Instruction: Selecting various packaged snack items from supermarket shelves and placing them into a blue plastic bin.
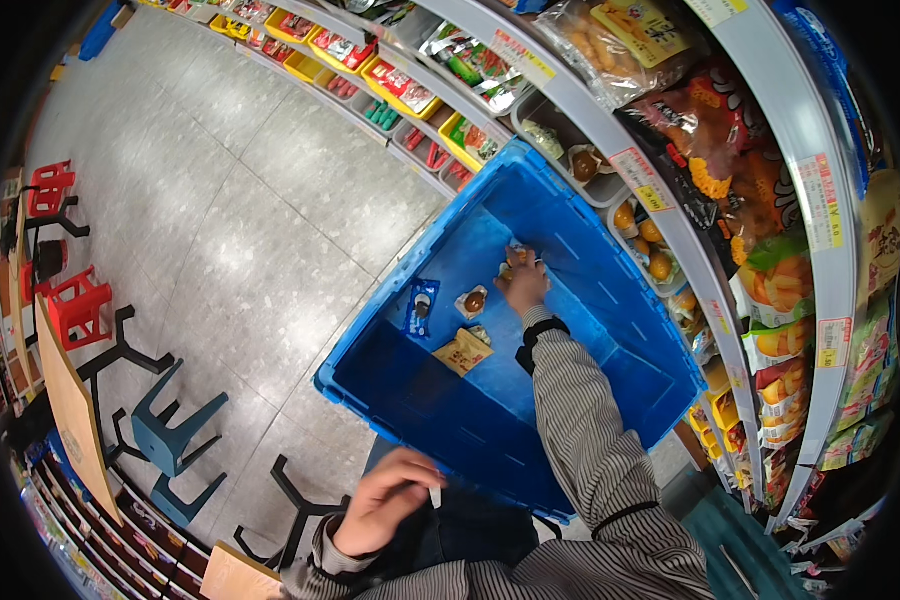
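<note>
My right hand (526, 286) reaches down into a blue plastic crate (420, 401), its fingers on small wrapped snacks (516, 253) near the far right wall. The fingers partly hide these snacks, so a firm grip cannot be made out. On the crate floor lie a blue snack packet (421, 309), a clear-wrapped brown egg-like snack (474, 302) and a tan packet (463, 351) with another small packet partly under it. Outside the crate's near edge, my left hand (390, 501) is curled, slightly blurred, with a small white piece (436, 496) at its fingertips.
Store shelves (630, 169) with price labels, bagged snacks and bins curve closely along the crate's right side. Yellow and grey bins (397, 86) stand beyond it. At left are a blue-grey stool (169, 431), red stools (79, 304) and a wooden tabletop (71, 405).
</note>
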Demonstrator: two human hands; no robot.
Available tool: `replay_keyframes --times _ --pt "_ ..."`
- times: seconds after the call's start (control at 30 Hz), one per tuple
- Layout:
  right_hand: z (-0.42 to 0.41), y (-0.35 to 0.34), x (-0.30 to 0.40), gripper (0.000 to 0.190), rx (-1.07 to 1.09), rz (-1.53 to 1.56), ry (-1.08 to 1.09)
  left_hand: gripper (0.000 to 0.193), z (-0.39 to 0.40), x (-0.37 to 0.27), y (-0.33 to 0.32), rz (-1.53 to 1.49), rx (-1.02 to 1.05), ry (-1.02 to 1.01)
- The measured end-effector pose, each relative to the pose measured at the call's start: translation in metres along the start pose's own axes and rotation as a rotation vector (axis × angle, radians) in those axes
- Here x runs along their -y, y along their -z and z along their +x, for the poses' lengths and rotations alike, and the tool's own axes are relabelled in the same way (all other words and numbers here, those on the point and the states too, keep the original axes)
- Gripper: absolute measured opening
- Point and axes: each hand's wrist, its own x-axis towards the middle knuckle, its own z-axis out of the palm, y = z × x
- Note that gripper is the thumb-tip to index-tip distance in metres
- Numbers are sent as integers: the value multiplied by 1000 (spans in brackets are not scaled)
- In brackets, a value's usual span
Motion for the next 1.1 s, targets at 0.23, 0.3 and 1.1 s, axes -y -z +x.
replay_keyframes --times 0.23,0.3,1.1 --pt "-33 -20 6 76 182 -21 -57 23 44 -87 -101 -960 716 -396" --pt "-52 -27 -18 73 175 102 -133 26 49 -81 -136 -1060 682 -649" --pt "-138 87 -38 59 -864 1174 -454 30 20 -122 -166 -846 1044 -503"
